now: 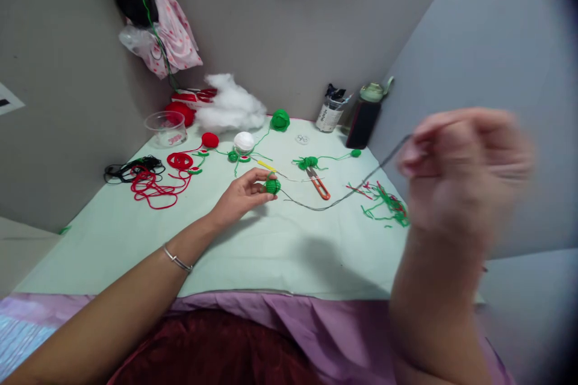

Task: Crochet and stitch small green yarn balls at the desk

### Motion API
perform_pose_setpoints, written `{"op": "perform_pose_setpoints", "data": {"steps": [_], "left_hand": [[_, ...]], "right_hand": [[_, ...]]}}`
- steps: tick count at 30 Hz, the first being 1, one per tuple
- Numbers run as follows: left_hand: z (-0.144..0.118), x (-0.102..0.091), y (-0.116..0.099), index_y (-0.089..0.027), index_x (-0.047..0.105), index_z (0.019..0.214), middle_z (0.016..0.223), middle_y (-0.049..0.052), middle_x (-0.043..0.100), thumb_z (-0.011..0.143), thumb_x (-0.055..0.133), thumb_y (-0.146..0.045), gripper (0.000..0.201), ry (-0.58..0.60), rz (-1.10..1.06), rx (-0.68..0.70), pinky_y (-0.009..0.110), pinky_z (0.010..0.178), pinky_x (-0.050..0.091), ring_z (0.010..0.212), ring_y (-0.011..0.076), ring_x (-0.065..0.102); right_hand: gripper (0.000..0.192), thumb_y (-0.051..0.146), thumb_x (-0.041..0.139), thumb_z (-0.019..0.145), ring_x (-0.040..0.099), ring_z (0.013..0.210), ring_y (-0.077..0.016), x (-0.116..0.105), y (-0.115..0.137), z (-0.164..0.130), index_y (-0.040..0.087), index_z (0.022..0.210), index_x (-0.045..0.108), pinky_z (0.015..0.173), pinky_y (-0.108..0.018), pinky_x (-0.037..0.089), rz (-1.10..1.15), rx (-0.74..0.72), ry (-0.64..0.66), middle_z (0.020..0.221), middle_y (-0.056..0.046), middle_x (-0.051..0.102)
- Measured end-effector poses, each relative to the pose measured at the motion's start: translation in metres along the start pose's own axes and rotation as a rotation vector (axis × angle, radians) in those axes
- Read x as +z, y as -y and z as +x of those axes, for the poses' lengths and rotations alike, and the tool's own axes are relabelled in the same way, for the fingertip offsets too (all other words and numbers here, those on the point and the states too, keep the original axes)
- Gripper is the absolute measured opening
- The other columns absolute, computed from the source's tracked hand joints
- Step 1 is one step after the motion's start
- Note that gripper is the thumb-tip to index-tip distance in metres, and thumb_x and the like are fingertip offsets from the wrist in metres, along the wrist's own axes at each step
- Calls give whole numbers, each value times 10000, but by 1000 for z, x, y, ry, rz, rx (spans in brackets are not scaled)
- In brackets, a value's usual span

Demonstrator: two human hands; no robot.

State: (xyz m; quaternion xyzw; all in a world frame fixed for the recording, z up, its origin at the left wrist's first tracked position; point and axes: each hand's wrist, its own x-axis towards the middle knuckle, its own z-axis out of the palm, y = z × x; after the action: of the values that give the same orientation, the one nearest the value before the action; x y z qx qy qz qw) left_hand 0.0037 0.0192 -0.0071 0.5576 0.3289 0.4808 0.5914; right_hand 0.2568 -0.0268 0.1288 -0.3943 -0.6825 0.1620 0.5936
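Between the thumb and fingers of my left hand [246,192] is a small green crocheted ball [272,186], held just over the table. A dark thread [318,209] runs from the ball, sags, then rises to my right hand [456,162]. That hand is lifted high at the right, blurred, its fingers pinched on the thread; whether a needle is in them I cannot tell. Just behind the ball lies a yellow crochet hook [266,165]. Orange-handled thread snips [320,185] rest to its right, touching a green yarn bundle [308,162].
White stuffing [232,105] is heaped at the back beside a clear plastic tub [166,129]. Red yarn [151,188] and black yarn [135,169] lie at the left. Yarn scraps [389,204] are at the right. A pen cup [329,115] and a dark bottle [363,117] stand by the wall.
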Motion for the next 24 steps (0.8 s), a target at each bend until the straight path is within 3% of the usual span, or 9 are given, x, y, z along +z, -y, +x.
{"op": "perform_pose_setpoints", "data": {"steps": [2,6,9,14,24], "left_hand": [[1,-1,-1,-204,661,1070,1164,65,670,775,803,-323,348,3,-18,-3,388,907,545,896,174,671],[1,-2,-2,-201,679,1081,1153,76,681,835,754,-370,308,-28,-46,20,386,898,550,972,194,641],[1,-3,-1,-217,644,1155,1208,81,660,805,787,-319,391,-65,-77,22,386,910,542,1038,204,626],[3,-5,2,-203,642,1126,1236,83,657,796,798,-291,376,-69,-40,38,383,981,493,1127,217,613],[2,-5,-1,-203,608,1105,1241,91,659,776,808,-284,394,-69,14,55,401,1024,479,1182,231,614]], "right_hand": [[68,245,685,913,474,600,-102,22,-13,-7,258,852,714,537,-280,366,103,-83,-57,797,-3,578],[67,204,688,909,526,677,-133,55,-45,-25,220,873,743,619,-287,418,-111,-91,181,761,-8,597],[118,190,634,948,517,691,-139,70,-62,-37,208,916,746,636,-286,397,-300,-160,277,747,-15,553],[177,193,575,980,506,720,-147,75,-67,-44,209,895,730,652,-285,364,-447,-209,340,775,-27,549],[217,202,534,994,509,756,-163,76,-65,-44,212,871,712,691,-297,372,-498,-192,369,793,-41,559]]}}
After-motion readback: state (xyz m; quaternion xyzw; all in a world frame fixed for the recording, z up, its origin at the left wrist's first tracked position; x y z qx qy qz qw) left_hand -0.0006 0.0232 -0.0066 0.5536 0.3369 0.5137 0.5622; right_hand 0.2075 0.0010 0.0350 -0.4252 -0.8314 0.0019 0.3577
